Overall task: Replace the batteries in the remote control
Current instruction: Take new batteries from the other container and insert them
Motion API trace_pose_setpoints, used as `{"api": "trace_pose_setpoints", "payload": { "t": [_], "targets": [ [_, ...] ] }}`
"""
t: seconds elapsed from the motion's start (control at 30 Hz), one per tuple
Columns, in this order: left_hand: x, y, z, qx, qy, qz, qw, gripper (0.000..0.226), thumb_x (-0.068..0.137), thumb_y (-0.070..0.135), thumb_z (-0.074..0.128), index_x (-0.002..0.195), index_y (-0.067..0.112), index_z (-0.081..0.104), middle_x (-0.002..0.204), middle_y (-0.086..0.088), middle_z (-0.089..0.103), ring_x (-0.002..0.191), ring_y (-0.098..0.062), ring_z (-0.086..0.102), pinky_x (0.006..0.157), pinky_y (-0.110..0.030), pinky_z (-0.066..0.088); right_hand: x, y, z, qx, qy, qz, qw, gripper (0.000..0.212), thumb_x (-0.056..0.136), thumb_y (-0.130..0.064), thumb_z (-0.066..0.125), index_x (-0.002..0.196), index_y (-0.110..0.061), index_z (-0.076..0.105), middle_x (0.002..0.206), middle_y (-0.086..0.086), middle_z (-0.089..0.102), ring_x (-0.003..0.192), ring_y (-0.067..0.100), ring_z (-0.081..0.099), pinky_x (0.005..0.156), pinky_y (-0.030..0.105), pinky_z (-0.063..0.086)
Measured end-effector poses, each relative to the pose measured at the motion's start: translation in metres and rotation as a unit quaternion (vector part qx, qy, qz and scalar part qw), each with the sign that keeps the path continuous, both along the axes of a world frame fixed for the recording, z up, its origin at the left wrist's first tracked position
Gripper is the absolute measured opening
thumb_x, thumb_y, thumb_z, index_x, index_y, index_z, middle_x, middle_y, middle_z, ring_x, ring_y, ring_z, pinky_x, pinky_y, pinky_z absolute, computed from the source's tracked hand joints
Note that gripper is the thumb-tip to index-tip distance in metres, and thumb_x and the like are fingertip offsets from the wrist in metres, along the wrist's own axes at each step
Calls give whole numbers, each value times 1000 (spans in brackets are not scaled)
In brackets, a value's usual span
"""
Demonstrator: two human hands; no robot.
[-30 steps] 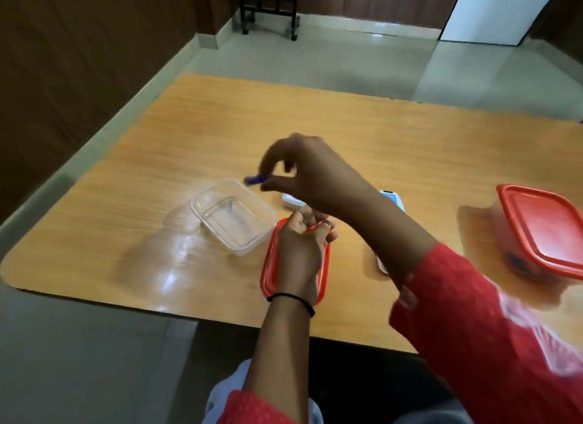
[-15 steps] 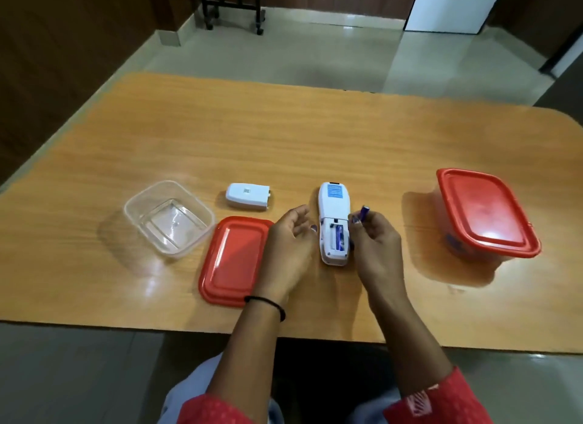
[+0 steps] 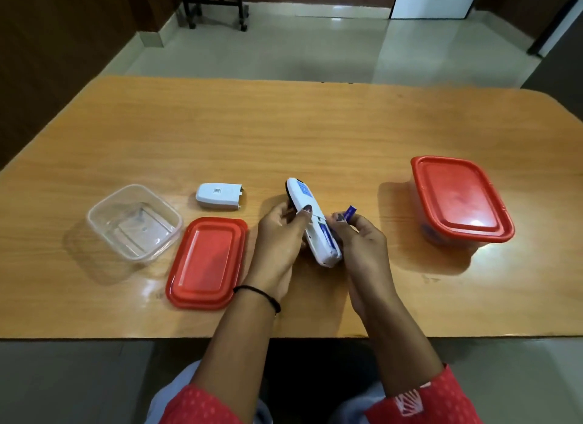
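Lifted off the counter (image 3: 315, 133) now, the remote control (image 3: 310, 217) is tilting in the left hand (image 3: 280, 234); right hand (image 3: 362, 243) fingers (image 3: 339, 218) are pinching a blue battery (image 3: 350, 212), approaching the open compartment.

Remote control (image 3: 310, 224) white, blue label on its back, black front edge. Battery (image 3: 349, 213) blue-purple with a white end. Battery cover (image 3: 220, 196) white. 2 lids red — loose lid (image 3: 206, 262) and the lid on the closed container (image 3: 460, 198). Open container (image 3: 134, 223) clear. Table (image 3: 284, 133) orange wood grain. Sleeves (image 3: 422, 401) red, white pattern. Wristband (image 3: 257, 292) black.
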State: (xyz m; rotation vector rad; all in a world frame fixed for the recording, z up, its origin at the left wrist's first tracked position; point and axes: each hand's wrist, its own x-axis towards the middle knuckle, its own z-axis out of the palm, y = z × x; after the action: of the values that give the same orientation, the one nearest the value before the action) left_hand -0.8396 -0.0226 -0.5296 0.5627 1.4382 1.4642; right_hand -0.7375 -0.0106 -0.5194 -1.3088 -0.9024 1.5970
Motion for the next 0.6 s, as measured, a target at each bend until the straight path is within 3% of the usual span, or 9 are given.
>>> {"api": "trace_pose_setpoints", "payload": {
  "t": [0.07, 0.17, 0.33, 0.4, 0.47, 0.6],
  "targets": [
    [1, 0, 1, -3, -27, -13, 1000, 26, 96, 15, 51, 119, 11, 60, 111, -11, 70, 92, -19, 66, 74, -28, 52, 2, 0, 1, -8, 24, 8, 1000, 8, 91, -12, 58, 96, -9, 65, 80, 2, 75, 71, 10, 69, 63, 21, 55],
    [1, -1, 2, -12, -31, -21, 999, 31, 98, 25, 46, 125, 14, 57, 104, -6, 71, 85, -14, 68, 69, -28, 53, 4, 0, 5, 9, 50, 14, 999, 10, 93, -11, 56, 100, -8, 62, 98, 11, 74, 91, 17, 71, 81, 34, 57],
    [-7, -2, 6, 13, -121, -28, 992, 34, 101, 26, 38, 130, 17, 51, 115, -10, 68, 88, -18, 69, 71, -35, 54, 5, -3, 14, 72, 49, 46, 995, 15, 87, -12, 63, 102, -9, 67, 98, 4, 74, 87, 11, 71, 71, 29, 58],
    [-9, -3, 5, 25, -165, -35, 985, 36, 101, 24, 36, 134, 17, 48, 121, -12, 65, 83, -20, 71, 79, -42, 55, 5, -3, 14, 96, 23, 48, 994, 18, 85, -10, 66, 102, -10, 70, 87, 2, 73, 74, 8, 69, 65, 26, 57],
    [-10, -3, 3, 29, -180, -39, 983, 37, 101, 25, 36, 135, 18, 46, 124, -12, 64, 86, -21, 72, 82, -48, 56, 4, -3, 12, 132, -20, 47, 990, 21, 84, -9, 67, 105, -14, 70, 87, 4, 73, 77, 9, 67, 64, 25, 56],
    [-12, -4, 4, 38, -188, -26, 981, 36, 100, 25, 38, 134, 17, 48, 122, -14, 64, 89, -22, 68, 61, -33, 58, 0, -6, 7, 232, -102, 65, 965, 46, 84, -7, 67, 122, -31, 59, 86, 8, 70, 81, 12, 65, 72, 20, 52]
  ]
}}
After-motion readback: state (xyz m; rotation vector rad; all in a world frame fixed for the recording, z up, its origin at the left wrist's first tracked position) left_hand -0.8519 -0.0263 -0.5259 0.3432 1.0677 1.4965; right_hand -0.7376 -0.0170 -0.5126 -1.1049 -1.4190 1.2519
